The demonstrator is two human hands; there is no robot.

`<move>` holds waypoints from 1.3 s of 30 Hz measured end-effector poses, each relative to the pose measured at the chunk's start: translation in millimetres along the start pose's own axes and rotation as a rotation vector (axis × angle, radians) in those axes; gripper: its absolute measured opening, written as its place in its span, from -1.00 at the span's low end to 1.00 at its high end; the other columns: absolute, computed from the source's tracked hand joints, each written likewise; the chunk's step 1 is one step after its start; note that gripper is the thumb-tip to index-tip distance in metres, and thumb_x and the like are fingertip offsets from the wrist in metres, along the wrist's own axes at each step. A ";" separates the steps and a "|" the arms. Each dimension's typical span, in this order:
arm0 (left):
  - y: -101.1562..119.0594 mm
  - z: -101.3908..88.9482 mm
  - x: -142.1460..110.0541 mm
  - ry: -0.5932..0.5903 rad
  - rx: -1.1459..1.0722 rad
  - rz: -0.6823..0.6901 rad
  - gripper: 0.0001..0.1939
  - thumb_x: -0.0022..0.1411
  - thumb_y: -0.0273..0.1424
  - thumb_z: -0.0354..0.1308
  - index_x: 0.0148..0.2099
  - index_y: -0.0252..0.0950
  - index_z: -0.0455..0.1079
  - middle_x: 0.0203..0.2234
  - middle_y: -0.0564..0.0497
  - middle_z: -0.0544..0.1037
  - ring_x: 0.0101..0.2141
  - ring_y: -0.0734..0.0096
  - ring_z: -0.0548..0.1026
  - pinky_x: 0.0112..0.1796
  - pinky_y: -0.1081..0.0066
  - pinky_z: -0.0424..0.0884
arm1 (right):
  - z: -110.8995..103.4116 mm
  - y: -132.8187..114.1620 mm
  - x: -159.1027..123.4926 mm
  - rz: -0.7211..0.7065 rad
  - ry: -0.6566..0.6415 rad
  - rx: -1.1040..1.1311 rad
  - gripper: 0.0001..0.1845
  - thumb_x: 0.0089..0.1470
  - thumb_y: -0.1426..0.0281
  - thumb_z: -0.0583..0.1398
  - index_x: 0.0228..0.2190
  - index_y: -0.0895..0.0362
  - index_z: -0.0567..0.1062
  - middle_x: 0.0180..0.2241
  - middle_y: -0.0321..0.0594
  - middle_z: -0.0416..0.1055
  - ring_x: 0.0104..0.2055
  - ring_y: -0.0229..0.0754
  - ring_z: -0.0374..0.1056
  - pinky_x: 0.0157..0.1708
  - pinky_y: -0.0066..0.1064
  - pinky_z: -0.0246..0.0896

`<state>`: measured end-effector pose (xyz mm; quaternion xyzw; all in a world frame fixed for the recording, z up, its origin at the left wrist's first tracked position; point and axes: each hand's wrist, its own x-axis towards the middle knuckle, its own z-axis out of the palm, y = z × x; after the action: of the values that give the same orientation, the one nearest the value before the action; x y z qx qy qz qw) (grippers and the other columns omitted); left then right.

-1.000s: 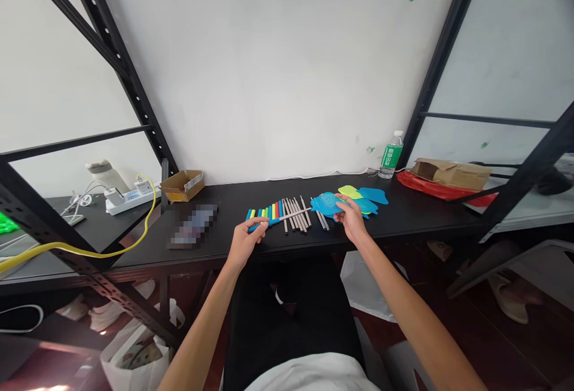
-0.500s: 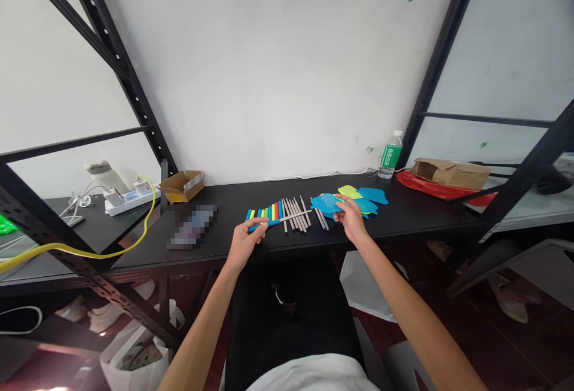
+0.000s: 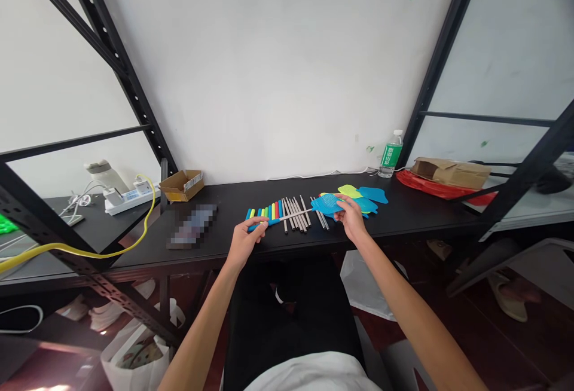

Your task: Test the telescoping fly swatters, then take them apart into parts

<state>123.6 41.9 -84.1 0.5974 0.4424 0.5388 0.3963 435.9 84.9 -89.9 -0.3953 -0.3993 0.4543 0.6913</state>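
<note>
Fingers of my left hand (image 3: 249, 237) are closed round the blue handle (image 3: 273, 222) of a fly swatter, from which a thin metal rod (image 3: 296, 214) runs to the right. My right hand (image 3: 350, 216) pinches a blue perforated fly swatter head (image 3: 326, 203). The rod's tip meets the narrow end of this head; whether it sits inside cannot be made out. Coloured handles (image 3: 271, 211) lie in a row behind my left hand. Loose metal rods (image 3: 298, 223) lie between my hands, partly under the held rod. More blue and yellow-green swatter heads (image 3: 372, 195) are spread beyond my right hand.
On the black table (image 3: 233, 196) lie a pixelated flat object (image 3: 192, 226) and an open cardboard box (image 3: 182, 186) at left. A water bottle (image 3: 391, 155) stands at the back right. A yellow cable (image 3: 146, 223) hangs by the left shelf post.
The blue swatter head has turned slightly in my right hand, so its mesh face shows more clearly. My left hand has barely moved.
</note>
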 end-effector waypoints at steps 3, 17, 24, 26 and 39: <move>-0.3 0.0 -0.1 0.001 -0.001 0.000 -0.61 0.15 -0.15 0.30 -0.11 -0.35 0.57 -0.56 0.05 0.41 -0.54 0.53 0.25 -0.47 0.47 0.21 | -0.1 0.1 0.2 0.008 0.002 -0.004 -0.60 -0.15 0.25 0.33 -0.22 0.13 0.50 -0.62 -0.37 0.33 -0.62 -0.26 0.23 -0.60 -0.42 0.11; -1.4 0.1 0.1 -0.003 0.003 -0.001 -0.63 0.15 -0.15 0.30 -0.12 -0.32 0.58 -0.55 0.07 0.41 -0.54 0.54 0.26 -0.47 0.48 0.21 | -1.7 3.1 1.6 -0.002 -0.011 -0.023 -0.62 -0.13 0.25 0.32 -0.22 0.12 0.50 -0.62 -0.36 0.33 -0.62 -0.25 0.25 -0.60 -0.43 0.10; -1.2 0.2 0.0 -0.002 0.017 0.002 -0.63 0.16 -0.15 0.29 -0.12 -0.33 0.57 -0.55 0.06 0.41 -0.55 0.53 0.26 -0.48 0.48 0.21 | -2.2 3.6 1.9 -0.006 -0.012 -0.027 -0.57 -0.13 0.25 0.32 -0.16 0.13 0.51 -0.57 -0.35 0.35 -0.61 -0.25 0.26 -0.58 -0.41 0.12; -0.9 0.0 0.0 -0.008 0.023 0.003 -0.62 0.16 -0.14 0.28 -0.12 -0.34 0.57 -0.55 0.06 0.40 -0.55 0.53 0.25 -0.48 0.47 0.21 | -1.4 2.2 0.9 -0.001 -0.009 -0.031 -0.51 -0.13 0.26 0.32 -0.10 0.13 0.50 -0.57 -0.35 0.35 -0.61 -0.25 0.25 -0.58 -0.41 0.12; 1.1 0.8 -0.5 0.017 0.005 0.011 -0.62 0.14 -0.13 0.30 -0.14 -0.33 0.58 -0.57 0.08 0.40 -0.57 0.53 0.26 -0.49 0.46 0.20 | -0.6 -1.3 -1.4 0.023 -0.044 -0.044 -0.33 -0.14 0.23 0.32 0.06 0.14 0.48 -0.53 -0.29 0.39 -0.58 -0.23 0.27 -0.59 -0.40 0.16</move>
<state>124.4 41.1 -83.3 0.5963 0.4437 0.5448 0.3883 436.4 83.1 -89.2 -0.4049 -0.4197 0.4619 0.6682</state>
